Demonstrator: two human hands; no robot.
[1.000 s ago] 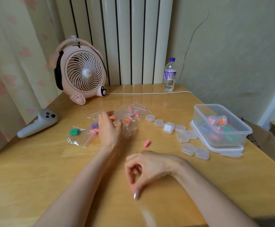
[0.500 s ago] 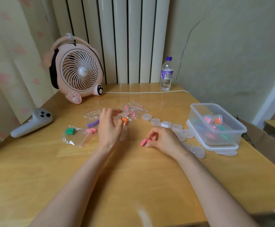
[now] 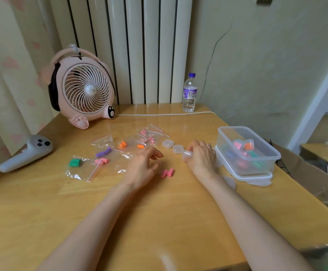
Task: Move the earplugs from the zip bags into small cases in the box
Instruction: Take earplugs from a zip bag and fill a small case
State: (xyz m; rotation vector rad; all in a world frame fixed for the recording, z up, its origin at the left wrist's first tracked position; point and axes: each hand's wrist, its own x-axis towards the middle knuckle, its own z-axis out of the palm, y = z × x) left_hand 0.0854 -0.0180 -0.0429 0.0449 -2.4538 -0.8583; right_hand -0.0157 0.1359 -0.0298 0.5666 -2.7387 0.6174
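Two pink earplugs (image 3: 168,173) lie loose on the wooden table between my hands. My left hand (image 3: 142,167) hovers just left of them, fingers loosely curled and holding nothing. My right hand (image 3: 201,158) grips a small clear case (image 3: 186,154) next to the clear plastic box (image 3: 257,165), which holds several filled cases. Two more small cases (image 3: 168,143) (image 3: 178,149) sit beyond my right hand. Several zip bags (image 3: 102,139) with purple, orange, pink and green earplugs lie to the left.
A pink desk fan (image 3: 85,92) stands at the back left, its white cord running along the back edge. A water bottle (image 3: 189,93) stands at the back. A grey handheld controller (image 3: 26,153) lies at the left edge. The box rests on its lid (image 3: 257,179).
My right hand left the pink earplug and moved right to take a small case. A second pink earplug now lies beside the first. My left hand came off the bags toward the earplugs.
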